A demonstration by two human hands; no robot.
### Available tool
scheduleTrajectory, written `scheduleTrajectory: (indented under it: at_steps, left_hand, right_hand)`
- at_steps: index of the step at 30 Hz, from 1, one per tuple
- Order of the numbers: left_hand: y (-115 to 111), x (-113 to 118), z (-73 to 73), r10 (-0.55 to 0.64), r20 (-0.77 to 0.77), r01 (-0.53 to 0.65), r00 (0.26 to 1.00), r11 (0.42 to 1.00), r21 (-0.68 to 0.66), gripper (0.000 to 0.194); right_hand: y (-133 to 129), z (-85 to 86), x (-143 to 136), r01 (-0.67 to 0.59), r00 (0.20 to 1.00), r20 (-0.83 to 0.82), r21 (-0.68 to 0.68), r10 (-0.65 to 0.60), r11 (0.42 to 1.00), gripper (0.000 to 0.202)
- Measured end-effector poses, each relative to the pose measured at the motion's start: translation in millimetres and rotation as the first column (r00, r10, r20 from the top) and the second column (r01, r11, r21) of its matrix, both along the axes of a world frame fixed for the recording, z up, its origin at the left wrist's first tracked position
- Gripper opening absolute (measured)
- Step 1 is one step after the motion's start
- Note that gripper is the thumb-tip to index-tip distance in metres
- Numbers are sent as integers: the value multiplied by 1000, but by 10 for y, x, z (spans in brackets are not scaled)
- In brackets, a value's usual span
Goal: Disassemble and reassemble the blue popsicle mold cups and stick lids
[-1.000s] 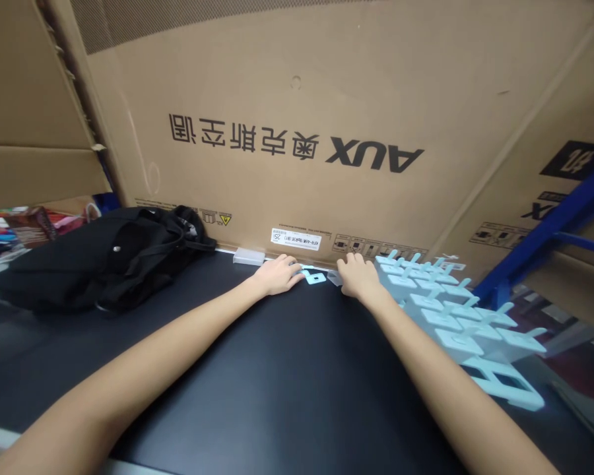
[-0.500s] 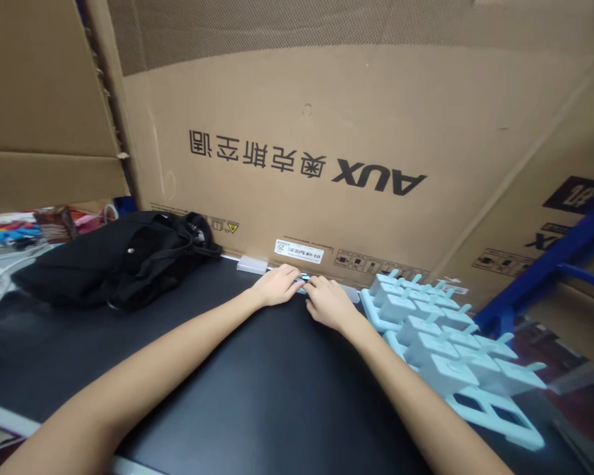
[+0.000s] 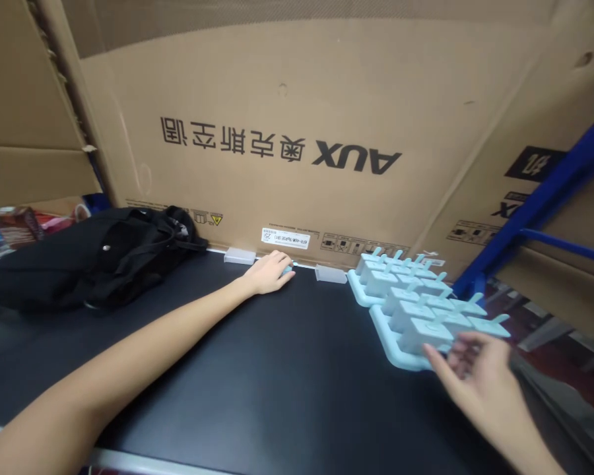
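My left hand rests at the back of the black table, against the cardboard box. Its fingers are curled over a small light-blue piece, mostly hidden under them. On the right, my right hand is at the near end of a light-blue ice pop mould. The thumb is apart from the curled fingers, close to the nearest block, and nothing shows between them; whether they touch the mould I cannot tell. Several square blocks with upright stick handles sit in the mould. A second similar mould stands just behind it.
A large cardboard box with upside-down print walls off the back. Two translucent plastic pieces stand along the table's rear edge. A black bag lies on the left. A blue metal frame rises at the right.
My right hand has left the light-blue piece at the back and moved right and nearer, to the mould's near end. The left hand stays by the piece. The view has shifted right.
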State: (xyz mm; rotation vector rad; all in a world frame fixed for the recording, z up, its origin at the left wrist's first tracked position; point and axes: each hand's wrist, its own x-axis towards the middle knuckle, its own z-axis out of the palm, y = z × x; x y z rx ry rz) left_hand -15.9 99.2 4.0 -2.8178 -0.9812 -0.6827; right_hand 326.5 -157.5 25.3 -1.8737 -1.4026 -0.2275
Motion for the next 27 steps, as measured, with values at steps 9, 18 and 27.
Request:
scheduleTrajectory:
  at_steps: [9, 18, 27]
  left_hand:
    - [-181, 736, 5, -189, -54, 194, 980, 977, 92, 42]
    - [-144, 772, -49, -127, -70, 133, 989, 987, 87, 41]
    - [-397, -4, 13, 1, 6, -2, 1000, 991, 133, 22]
  right_hand:
    - [226, 15, -106, 201, 960, 267, -434, -87, 878, 71]
    - [230, 15, -151, 220, 953, 277, -355, -123, 908, 78]
    - [181, 599, -620, -21, 947, 310, -214, 88, 977, 33]
